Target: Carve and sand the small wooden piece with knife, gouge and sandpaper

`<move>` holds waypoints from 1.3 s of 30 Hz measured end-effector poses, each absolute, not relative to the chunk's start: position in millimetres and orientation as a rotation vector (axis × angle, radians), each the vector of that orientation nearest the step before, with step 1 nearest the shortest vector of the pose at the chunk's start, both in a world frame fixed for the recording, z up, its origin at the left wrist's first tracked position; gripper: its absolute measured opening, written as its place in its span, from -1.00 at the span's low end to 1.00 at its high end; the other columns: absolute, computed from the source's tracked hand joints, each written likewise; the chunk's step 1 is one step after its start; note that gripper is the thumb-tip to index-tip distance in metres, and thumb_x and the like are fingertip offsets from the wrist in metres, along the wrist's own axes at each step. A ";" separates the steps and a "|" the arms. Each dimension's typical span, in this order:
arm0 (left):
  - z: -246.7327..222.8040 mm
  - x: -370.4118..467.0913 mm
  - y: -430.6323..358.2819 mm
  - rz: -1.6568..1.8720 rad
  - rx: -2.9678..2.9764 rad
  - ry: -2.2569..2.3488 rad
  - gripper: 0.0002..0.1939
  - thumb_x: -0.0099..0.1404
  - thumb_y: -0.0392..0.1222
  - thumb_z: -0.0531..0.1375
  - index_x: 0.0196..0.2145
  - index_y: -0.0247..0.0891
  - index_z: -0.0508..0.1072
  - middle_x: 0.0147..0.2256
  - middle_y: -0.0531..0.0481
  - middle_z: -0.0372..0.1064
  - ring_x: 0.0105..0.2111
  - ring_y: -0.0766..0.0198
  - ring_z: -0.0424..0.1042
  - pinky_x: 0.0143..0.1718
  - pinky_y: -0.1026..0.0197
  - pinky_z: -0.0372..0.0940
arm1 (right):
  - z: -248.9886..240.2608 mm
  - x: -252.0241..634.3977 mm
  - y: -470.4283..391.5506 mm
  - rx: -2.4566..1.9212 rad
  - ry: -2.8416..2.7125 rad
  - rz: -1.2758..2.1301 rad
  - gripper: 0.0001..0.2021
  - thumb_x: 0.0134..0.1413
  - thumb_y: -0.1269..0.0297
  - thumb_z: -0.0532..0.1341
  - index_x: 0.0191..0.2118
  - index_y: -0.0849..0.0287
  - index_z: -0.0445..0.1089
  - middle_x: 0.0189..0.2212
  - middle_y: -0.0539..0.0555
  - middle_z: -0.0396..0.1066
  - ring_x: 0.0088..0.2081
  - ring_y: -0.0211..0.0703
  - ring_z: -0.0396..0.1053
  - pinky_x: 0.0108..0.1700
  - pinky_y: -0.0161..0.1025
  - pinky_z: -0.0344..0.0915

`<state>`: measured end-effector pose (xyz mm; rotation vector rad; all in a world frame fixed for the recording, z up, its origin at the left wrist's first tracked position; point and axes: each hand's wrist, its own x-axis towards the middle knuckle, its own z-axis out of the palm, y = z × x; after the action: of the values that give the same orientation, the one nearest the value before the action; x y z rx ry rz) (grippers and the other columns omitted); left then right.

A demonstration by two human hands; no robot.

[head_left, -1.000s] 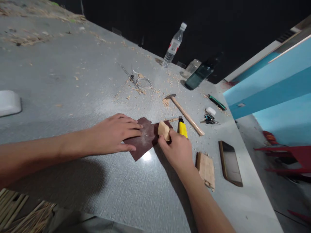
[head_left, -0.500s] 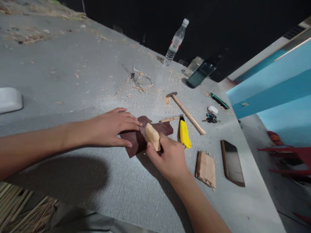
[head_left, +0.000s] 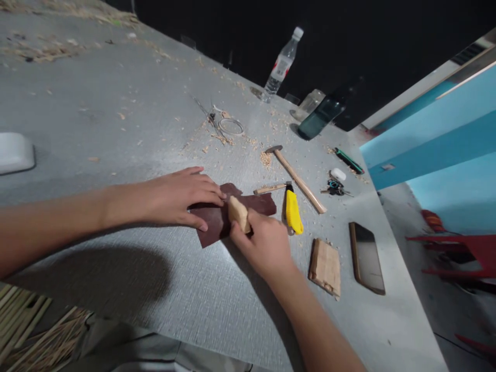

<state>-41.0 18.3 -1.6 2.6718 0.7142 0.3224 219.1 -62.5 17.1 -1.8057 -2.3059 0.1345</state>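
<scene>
A dark reddish-brown sheet of sandpaper [head_left: 211,227] with torn edges lies on the grey table. My left hand [head_left: 189,196] rests flat on its left part, fingers stretched out and thumb apart. My right hand [head_left: 265,240] grips a small pale carved wood piece [head_left: 238,213] between thumb and fingers, holding it on or just over the sheet. Contact under the wood is hidden. Just right of the sheet lie a yellow utility knife [head_left: 294,213] and a thin wooden-handled tool [head_left: 271,189].
A hammer [head_left: 296,178], a wood block [head_left: 325,267] and a phone [head_left: 367,258] lie to the right. Farther back are a coil of wire [head_left: 231,126], a plastic bottle [head_left: 281,67], a glass jar [head_left: 310,105], a dark bottle [head_left: 321,118] and scattered shavings. Keys [head_left: 336,187] lie near the right edge.
My right hand and the wood piece have shifted slightly left and up in the picture. The left hand stays on the sandpaper. The whole view has moved a little.
</scene>
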 end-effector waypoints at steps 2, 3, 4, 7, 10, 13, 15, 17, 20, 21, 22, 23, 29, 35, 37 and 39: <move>-0.1 -41.1 16.9 0.325 2.670 0.713 -0.47 0.38 0.18 0.33 0.25 0.05 0.48 0.25 -0.05 0.49 0.29 0.03 0.39 0.47 -0.15 -0.13 | 17.5 213.3 -69.8 -1.729 -2.323 0.160 -0.74 0.25 0.09 0.17 -0.38 0.13 0.42 -0.54 0.05 0.49 -0.56 -0.17 0.34 -0.44 -0.22 -0.06; 0.8 -41.2 16.1 0.324 2.673 0.707 -0.48 0.40 0.16 0.32 0.26 0.07 0.47 0.26 -0.05 0.47 0.29 0.02 0.38 0.47 -0.16 -0.15 | 17.5 212.4 -71.8 -1.724 -2.292 0.155 -0.73 0.26 0.09 0.16 -0.39 0.13 0.41 -0.56 0.04 0.47 -0.57 -0.17 0.33 -0.44 -0.22 -0.04; 1.8 -41.3 15.3 0.319 2.681 0.696 -0.49 0.41 0.14 0.31 0.26 0.08 0.47 0.28 -0.05 0.45 0.30 0.02 0.37 0.47 -0.18 -0.16 | 17.6 212.9 -72.5 -1.730 -2.243 0.148 -0.73 0.26 0.10 0.15 -0.40 0.12 0.39 -0.58 0.03 0.44 -0.57 -0.18 0.32 -0.45 -0.22 -0.03; 4.7 -41.6 12.1 0.284 2.713 0.660 -0.52 0.46 0.08 0.26 0.29 0.12 0.45 0.31 -0.06 0.40 0.31 -0.01 0.33 0.47 -0.22 -0.18 | 17.6 218.5 -69.5 -1.729 -2.090 0.136 -0.71 0.27 0.09 0.14 -0.42 0.12 0.37 -0.62 0.01 0.38 -0.59 -0.19 0.29 -0.46 -0.23 0.03; 7.1 -40.4 7.1 0.266 2.732 0.653 -0.49 0.44 -0.02 0.23 0.31 0.12 0.42 0.31 -0.09 0.36 0.32 -0.06 0.28 0.47 -0.31 -0.23 | 17.9 222.0 -66.2 -1.671 -2.005 0.130 -0.73 0.25 0.09 0.15 -0.42 0.11 0.36 -0.63 -0.01 0.36 -0.60 -0.21 0.27 -0.47 -0.24 0.08; 8.5 -37.0 1.6 0.268 2.748 0.696 -0.44 0.36 -0.11 0.23 0.30 0.12 0.42 0.29 -0.10 0.35 0.30 -0.09 0.27 0.47 -0.41 -0.32 | 18.1 221.3 -65.9 -1.624 -1.967 0.131 -0.74 0.23 0.11 0.15 -0.44 0.09 0.34 -0.64 -0.03 0.34 -0.63 -0.25 0.21 -0.49 -0.25 0.08; 9.2 -33.8 -1.0 0.259 2.754 0.722 -0.43 0.31 -0.13 0.24 0.28 0.11 0.44 0.26 -0.11 0.36 0.27 -0.12 0.29 0.46 -0.47 -0.34 | 17.8 220.2 -66.0 -1.618 -1.948 0.133 -0.74 0.23 0.11 0.15 -0.45 0.09 0.32 -0.65 -0.04 0.33 -0.63 -0.26 0.18 -0.50 -0.25 0.06; 10.3 -30.8 -2.3 0.249 2.751 0.731 -0.42 0.28 -0.14 0.24 0.26 0.08 0.44 0.24 -0.13 0.36 0.25 -0.15 0.29 0.44 -0.51 -0.34 | 16.9 219.5 -65.6 -1.626 -1.936 0.152 -0.74 0.23 0.11 0.15 -0.46 0.09 0.31 -0.65 -0.04 0.31 -0.63 -0.26 0.19 -0.51 -0.25 0.07; 12.5 -27.9 -3.1 0.248 2.739 0.737 -0.42 0.26 -0.17 0.23 0.24 0.04 0.45 0.21 -0.16 0.36 0.27 -0.16 0.27 0.42 -0.54 -0.32 | 15.1 218.9 -64.0 -1.649 -1.930 0.195 -0.74 0.21 0.10 0.16 -0.45 0.08 0.30 -0.64 -0.03 0.32 -0.62 -0.24 0.24 -0.50 -0.25 0.09; 13.1 -27.5 -3.2 0.250 2.735 0.738 -0.42 0.26 -0.18 0.23 0.24 0.04 0.45 0.20 -0.16 0.36 0.27 -0.16 0.26 0.42 -0.54 -0.31 | 14.5 218.8 -63.4 -1.658 -1.930 0.206 -0.74 0.21 0.09 0.16 -0.45 0.08 0.30 -0.64 -0.03 0.33 -0.61 -0.23 0.25 -0.50 -0.25 0.09; 13.6 -27.4 -3.4 0.256 2.730 0.738 -0.43 0.25 -0.19 0.23 0.23 0.04 0.45 0.20 -0.16 0.36 0.27 -0.16 0.26 0.42 -0.53 -0.31 | 14.0 218.8 -62.9 -1.664 -1.929 0.214 -0.74 0.21 0.09 0.15 -0.45 0.08 0.30 -0.64 -0.03 0.33 -0.61 -0.23 0.24 -0.50 -0.25 0.09; 13.9 -27.5 -3.6 0.266 2.723 0.738 -0.43 0.25 -0.20 0.23 0.22 0.04 0.46 0.20 -0.15 0.36 0.27 -0.15 0.27 0.43 -0.52 -0.30 | 13.6 218.9 -62.6 -1.669 -1.925 0.221 -0.74 0.21 0.09 0.15 -0.45 0.08 0.30 -0.63 -0.03 0.33 -0.61 -0.23 0.23 -0.50 -0.25 0.08; 11.7 -31.2 -3.8 0.324 2.689 0.727 -0.43 0.23 -0.22 0.24 0.20 0.04 0.46 0.22 -0.11 0.36 0.29 -0.15 0.28 0.46 -0.48 -0.34 | 11.3 217.0 -64.4 -1.671 -1.946 0.228 -0.71 0.23 0.08 0.15 -0.46 0.11 0.34 -0.62 -0.01 0.35 -0.61 -0.24 0.21 -0.48 -0.23 0.07; 9.1 -35.6 -1.7 0.315 2.687 0.714 -0.42 0.27 -0.19 0.23 0.24 0.11 0.45 0.23 -0.08 0.37 0.30 -0.12 0.28 0.48 -0.46 -0.37 | 7.4 211.7 -68.2 -1.707 -2.081 0.311 -0.73 0.22 0.07 0.17 -0.37 0.13 0.46 -0.56 0.02 0.46 -0.53 -0.17 0.37 -0.43 -0.23 0.09; 9.1 -36.0 -1.5 0.327 2.682 0.718 -0.42 0.26 -0.19 0.24 0.23 0.11 0.46 0.22 -0.07 0.38 0.29 -0.11 0.30 0.48 -0.45 -0.36 | 6.2 211.4 -67.8 -1.732 -2.097 0.309 -0.73 0.22 0.08 0.17 -0.39 0.12 0.45 -0.55 0.03 0.48 -0.52 -0.16 0.38 -0.43 -0.23 0.06; 9.4 -35.8 -1.5 0.312 2.691 0.723 -0.42 0.26 -0.19 0.23 0.24 0.09 0.46 0.22 -0.08 0.38 0.29 -0.11 0.29 0.48 -0.46 -0.36 | 5.4 211.7 -66.9 -1.749 -2.112 0.306 -0.73 0.22 0.08 0.17 -0.40 0.12 0.44 -0.53 0.04 0.50 -0.51 -0.15 0.39 -0.42 -0.23 0.06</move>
<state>-35.8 -1.5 9.4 2.6907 0.7230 0.3121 211.7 -66.9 5.4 -1.7494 -2.1123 0.3059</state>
